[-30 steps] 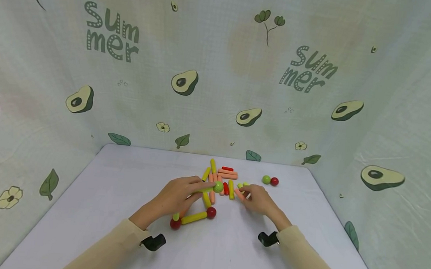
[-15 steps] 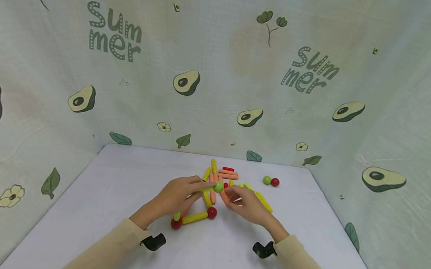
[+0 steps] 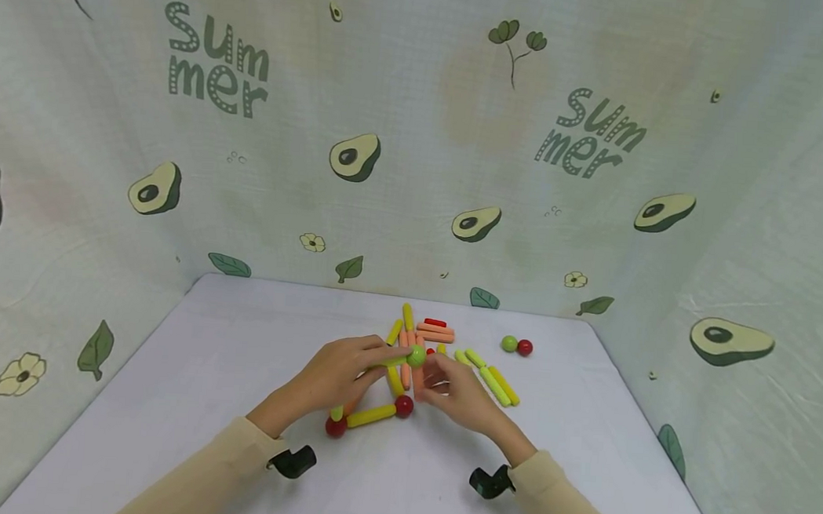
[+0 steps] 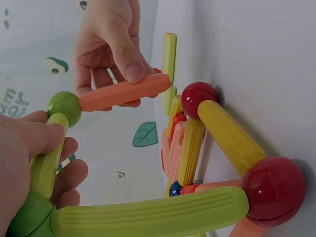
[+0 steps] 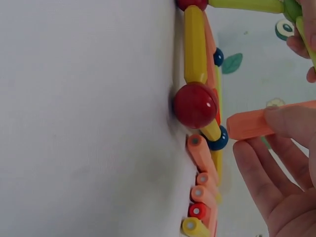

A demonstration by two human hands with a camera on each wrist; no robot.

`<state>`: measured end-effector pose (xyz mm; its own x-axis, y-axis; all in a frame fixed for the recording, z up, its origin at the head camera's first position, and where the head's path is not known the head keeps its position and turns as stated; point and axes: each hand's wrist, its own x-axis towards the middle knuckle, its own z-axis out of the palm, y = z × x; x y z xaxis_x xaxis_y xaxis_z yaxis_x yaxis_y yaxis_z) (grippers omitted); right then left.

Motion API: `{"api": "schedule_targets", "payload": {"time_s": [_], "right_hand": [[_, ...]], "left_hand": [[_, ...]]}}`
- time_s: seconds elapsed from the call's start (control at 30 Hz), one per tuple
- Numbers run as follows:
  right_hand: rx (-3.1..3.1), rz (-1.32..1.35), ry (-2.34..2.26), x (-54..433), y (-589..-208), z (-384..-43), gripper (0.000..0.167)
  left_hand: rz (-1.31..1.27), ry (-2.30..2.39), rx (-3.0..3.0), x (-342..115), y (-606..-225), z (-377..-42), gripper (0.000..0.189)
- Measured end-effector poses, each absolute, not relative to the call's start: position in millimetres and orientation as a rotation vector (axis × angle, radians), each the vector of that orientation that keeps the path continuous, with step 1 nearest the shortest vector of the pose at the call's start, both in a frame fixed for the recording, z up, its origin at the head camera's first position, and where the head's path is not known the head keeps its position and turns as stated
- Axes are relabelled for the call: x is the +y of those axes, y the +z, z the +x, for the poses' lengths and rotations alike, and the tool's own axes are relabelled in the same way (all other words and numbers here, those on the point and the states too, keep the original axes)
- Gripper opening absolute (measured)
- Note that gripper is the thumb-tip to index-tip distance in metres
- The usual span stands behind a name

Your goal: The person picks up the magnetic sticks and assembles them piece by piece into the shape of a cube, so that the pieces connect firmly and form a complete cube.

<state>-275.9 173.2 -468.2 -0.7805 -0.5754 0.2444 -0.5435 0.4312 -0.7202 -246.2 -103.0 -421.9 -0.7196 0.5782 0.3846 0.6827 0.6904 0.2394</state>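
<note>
My left hand [image 3: 339, 370] pinches a light green rod [image 4: 48, 168] between thumb and fingers. A bright green ball [image 4: 64, 108] caps that rod's upper end, and a darker green ball [image 4: 32, 217] sits at its lower end. Another light green rod [image 4: 153, 212] runs from the darker ball down to a red ball [image 4: 274, 190]. My right hand [image 3: 463, 398] pinches a salmon rod [image 4: 126, 92], one end touching the bright green ball in the left wrist view. The rod's other end hangs above a second red ball [image 5: 195, 105]. Yellow rods [image 3: 371, 416] join the lower balls on the table.
Several loose salmon rods [image 3: 435, 337] lie behind the hands, with red and yellow ones among them. Light green [image 3: 495, 387] and yellow rods [image 3: 504, 385] lie right of my right hand. Further right are a green ball [image 3: 509, 343] and a red ball [image 3: 525, 347].
My right hand has moved left with the salmon rod, from beside the loose rods to the bright green ball. The rod has swung steeper. My left hand stays in place.
</note>
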Motion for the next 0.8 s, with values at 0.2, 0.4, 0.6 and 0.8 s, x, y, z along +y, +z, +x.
{"api": "schedule_targets", "payload": {"time_s": [0.2, 0.4, 0.6, 0.8], "right_hand": [[2.603, -1.043, -1.367, 161, -477, -279, 0.033], [2.578, -1.046, -1.361, 157, -482, -281, 0.042], [2.573, -1.079, -1.359, 158, -483, -280, 0.04], [2.587, -1.107, -1.344, 156, -483, -278, 0.033]], "left_hand": [[-1.012, -0.535, -2.608, -105, -423, -246, 0.051], [-1.022, -0.551, -2.596, -105, -424, -247, 0.049], [-0.989, -0.568, -2.617, -107, -422, -244, 0.051], [-0.831, -0.665, -2.668, -123, -424, -236, 0.053]]}}
